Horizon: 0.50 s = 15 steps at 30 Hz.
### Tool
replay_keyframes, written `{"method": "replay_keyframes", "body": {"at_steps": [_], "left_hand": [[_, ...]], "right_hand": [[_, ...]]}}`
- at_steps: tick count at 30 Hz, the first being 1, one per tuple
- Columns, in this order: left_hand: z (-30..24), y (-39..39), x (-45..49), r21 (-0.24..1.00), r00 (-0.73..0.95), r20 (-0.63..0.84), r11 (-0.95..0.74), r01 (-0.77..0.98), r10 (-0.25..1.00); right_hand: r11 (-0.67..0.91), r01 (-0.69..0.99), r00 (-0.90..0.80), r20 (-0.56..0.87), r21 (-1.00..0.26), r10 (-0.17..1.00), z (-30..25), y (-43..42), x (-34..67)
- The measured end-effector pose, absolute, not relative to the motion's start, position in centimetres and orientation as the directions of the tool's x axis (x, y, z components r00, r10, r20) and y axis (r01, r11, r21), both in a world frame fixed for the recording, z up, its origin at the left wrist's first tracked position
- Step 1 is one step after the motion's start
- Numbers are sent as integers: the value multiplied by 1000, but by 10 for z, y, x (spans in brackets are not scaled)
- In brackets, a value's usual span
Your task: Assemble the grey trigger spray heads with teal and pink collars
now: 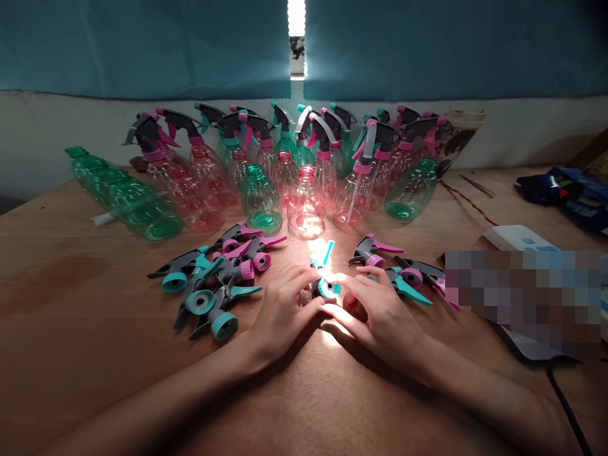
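Observation:
Both my hands meet at the table's middle around one spray-trigger head [325, 278] with a teal cap and teal lever, lit by a bright spot. My left hand [285, 310] curls its fingers against the head's left side. My right hand [375, 310] pinches the teal cap from the right. A pile of loose trigger heads [213, 278], grey with teal or pink parts, lies just left of my left hand. A smaller group of trigger heads [403, 272] lies right of my right hand.
Several pink and green plastic bottles [304, 202] stand in rows behind my hands, many with triggers fitted, some open-necked. Green bottles [128, 196] lie on their sides at far left. A white device [520, 237], a dark pouch [565, 190] and a black cable [565, 399] sit at right.

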<state>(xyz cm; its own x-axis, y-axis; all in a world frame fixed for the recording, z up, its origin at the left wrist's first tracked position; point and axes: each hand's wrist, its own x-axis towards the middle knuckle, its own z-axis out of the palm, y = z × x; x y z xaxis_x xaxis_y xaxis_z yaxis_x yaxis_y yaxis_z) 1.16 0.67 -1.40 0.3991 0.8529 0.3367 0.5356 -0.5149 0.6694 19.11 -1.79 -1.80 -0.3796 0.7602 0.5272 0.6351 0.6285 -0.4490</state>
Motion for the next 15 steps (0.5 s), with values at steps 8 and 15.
{"method": "replay_keyframes", "body": {"at_steps": [8,15], "left_hand": [[-13,7,12,660,469,300,-536,527,830],[-11,7,12,660,490,298,-548,513,819]], "right_hand": [[652,596,-330,597,-469,731,-24,-13,194],[663,582,-352,590,-470,727,-24,-12,194]]}}
